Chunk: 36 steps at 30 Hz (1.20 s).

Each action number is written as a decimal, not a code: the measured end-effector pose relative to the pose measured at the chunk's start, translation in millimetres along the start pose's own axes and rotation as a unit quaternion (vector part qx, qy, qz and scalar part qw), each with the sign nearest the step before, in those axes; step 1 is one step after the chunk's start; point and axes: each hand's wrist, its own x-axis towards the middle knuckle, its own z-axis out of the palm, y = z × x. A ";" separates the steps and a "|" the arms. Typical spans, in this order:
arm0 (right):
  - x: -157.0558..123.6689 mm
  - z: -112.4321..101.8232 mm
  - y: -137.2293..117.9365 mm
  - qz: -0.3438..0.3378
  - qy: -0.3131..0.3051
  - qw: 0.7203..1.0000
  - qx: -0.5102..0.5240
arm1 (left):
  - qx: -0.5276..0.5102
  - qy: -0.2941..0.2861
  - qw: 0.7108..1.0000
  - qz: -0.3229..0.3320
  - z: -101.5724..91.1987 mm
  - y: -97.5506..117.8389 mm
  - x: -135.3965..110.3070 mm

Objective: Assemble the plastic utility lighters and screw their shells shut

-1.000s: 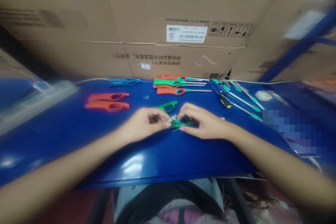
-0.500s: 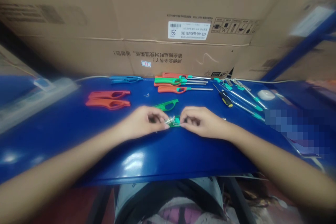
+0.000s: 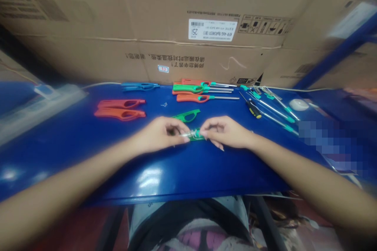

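Observation:
Both hands meet over a green lighter half-shell (image 3: 194,137) low above the blue table. My left hand (image 3: 165,133) is closed, thumb and fingers pinching the shell's left part and a shiny clear-and-metal piece in it. My right hand (image 3: 225,131) pinches the right end, where a teal part (image 3: 198,133) shows; its lower fingers stick out a little. Fingers hide much of the shell. Just behind the hands lies another green lighter shell (image 3: 188,116) with a trigger loop.
Orange lighter shells (image 3: 120,113) lie left, blue shells (image 3: 140,86) behind them. Lighters with metal rods (image 3: 207,97) lie against the cardboard box (image 3: 118,15). A screwdriver (image 3: 253,109), several loose rods (image 3: 273,110) and a white rounded object (image 3: 298,104) lie right on the blue table (image 3: 182,176).
My right hand has moved slightly left, its fingers now over the teal part. The shiny piece lies flatter in the green shell. My left hand stays nearly in place.

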 end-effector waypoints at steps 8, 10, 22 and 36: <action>0.1 -1.0 1.3 0.012 0.008 0.999 -0.036 | -0.023 -0.015 1.000 0.001 2.4 0.4 0.8; 0.1 -1.5 1.8 0.008 0.007 0.999 -0.035 | -0.020 -0.015 1.000 0.002 2.5 0.3 1.0; -0.1 -3.5 1.7 0.011 0.002 0.999 -0.034 | -0.018 -0.014 1.000 0.007 0.9 -1.5 0.6; 0.5 -4.5 3.0 0.013 0.004 0.999 -0.037 | 0.003 -0.016 1.000 0.014 1.3 -2.0 0.9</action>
